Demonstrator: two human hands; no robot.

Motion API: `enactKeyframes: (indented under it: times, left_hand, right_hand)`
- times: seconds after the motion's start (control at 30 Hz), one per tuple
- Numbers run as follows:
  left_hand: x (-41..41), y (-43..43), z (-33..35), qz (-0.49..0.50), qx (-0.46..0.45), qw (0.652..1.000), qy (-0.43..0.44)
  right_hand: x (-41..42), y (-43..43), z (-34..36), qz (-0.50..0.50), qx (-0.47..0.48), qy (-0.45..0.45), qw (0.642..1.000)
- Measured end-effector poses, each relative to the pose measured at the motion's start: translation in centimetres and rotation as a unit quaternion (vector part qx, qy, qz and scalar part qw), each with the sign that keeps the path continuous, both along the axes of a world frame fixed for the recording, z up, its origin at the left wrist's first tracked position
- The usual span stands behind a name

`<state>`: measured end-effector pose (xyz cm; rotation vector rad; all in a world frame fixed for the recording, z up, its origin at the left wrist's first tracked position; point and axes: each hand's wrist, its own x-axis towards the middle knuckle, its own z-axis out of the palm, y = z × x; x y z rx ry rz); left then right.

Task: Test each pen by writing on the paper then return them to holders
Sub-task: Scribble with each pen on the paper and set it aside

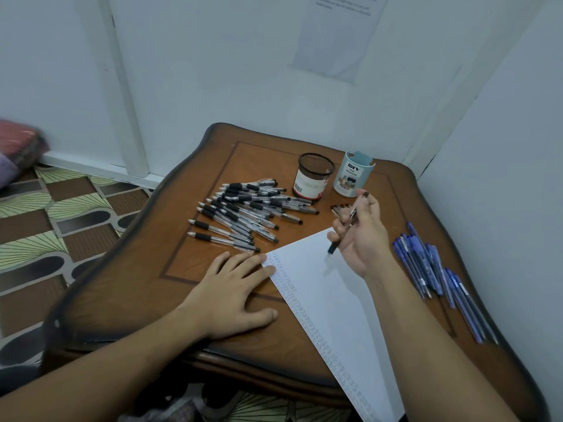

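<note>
A white paper lies tilted on the wooden table, with small marks along its left edge. My right hand holds a black pen with its tip just above the paper's upper part. My left hand lies flat, fingers spread, on the table and the paper's left corner. A pile of black pens sits behind my left hand. Several blue pens lie at the right. A black mesh holder and a pale blue holder stand at the back, both looking empty.
A few more pens lie just behind my right hand. White walls close the table in at the back and right. Patterned floor lies to the left, with a reddish cushion at the far left.
</note>
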<state>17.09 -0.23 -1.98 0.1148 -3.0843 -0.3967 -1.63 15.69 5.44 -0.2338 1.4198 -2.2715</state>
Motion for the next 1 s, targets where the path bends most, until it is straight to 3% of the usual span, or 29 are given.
enactKeyframes:
  times: [0.2, 0.43, 0.6, 0.83, 1.0]
  left_hand:
    - [0.0, 0.1, 0.0, -0.002, 0.002, 1.000, 0.001]
    - [0.0, 0.0, 0.0, -0.003, 0.000, 1.000, 0.003]
    - [0.0, 0.0, 0.1, -0.005, -0.007, 1.000, -0.008]
    - [-0.1, 0.0, -0.2, -0.004, -0.007, 1.000, -0.006]
    - [-0.1, -0.1, -0.2, -0.007, -0.003, 1.000, 0.000]
  right_hand:
    - [1.9, 0.3, -0.6, 0.039, 0.064, 0.020, 0.997]
    - [2.9, 1.0, -1.6, 0.064, 0.050, 0.030, 0.996]
    - [2.8, 2.3, -2.5, 0.098, 0.043, -0.044, 0.993]
    - [3.5, 3.2, -4.4, 0.088, 0.128, 0.018, 0.988]
    - [4.0, 2.4, -3.8, 0.056, 0.176, -0.020, 0.983]
